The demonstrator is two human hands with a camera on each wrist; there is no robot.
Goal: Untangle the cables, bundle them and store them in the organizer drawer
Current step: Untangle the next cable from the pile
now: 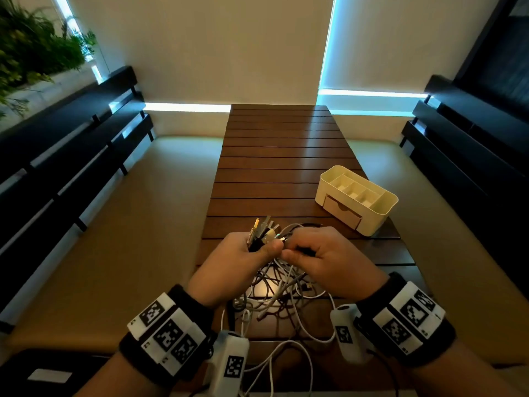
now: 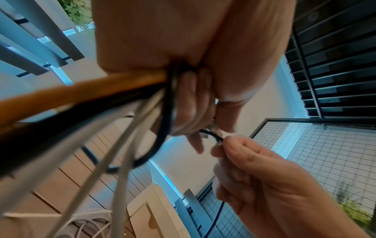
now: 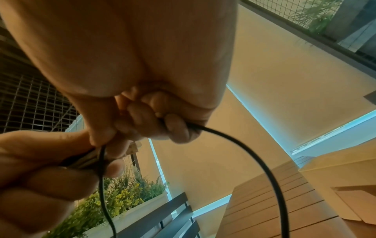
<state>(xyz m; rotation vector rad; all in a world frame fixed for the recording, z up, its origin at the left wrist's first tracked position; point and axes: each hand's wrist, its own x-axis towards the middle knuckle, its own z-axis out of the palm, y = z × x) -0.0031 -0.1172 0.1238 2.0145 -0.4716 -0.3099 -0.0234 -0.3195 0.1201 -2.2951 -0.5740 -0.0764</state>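
My left hand (image 1: 257, 247) is held above the wooden table (image 1: 280, 156) and grips a bunch of cable plug ends (image 1: 263, 229) that stick up out of the fist. Orange, black and white cables (image 2: 122, 145) run down from that fist. Close beside it, my right hand (image 1: 297, 252) pinches a thin black cable (image 3: 264, 161) that loops back to the left fist. A tangle of white and grey cables (image 1: 280, 287) hangs and lies under both hands. The cream organizer (image 1: 380, 213) stands at the table's right, its small drawer (image 1: 342, 212) closed.
Dark slatted benches (image 1: 71, 156) run along both sides of the table, with a planter of greenery (image 1: 34, 47) at the far left. Loose white cable loops (image 1: 286, 356) trail over the table's near edge between my wrists.
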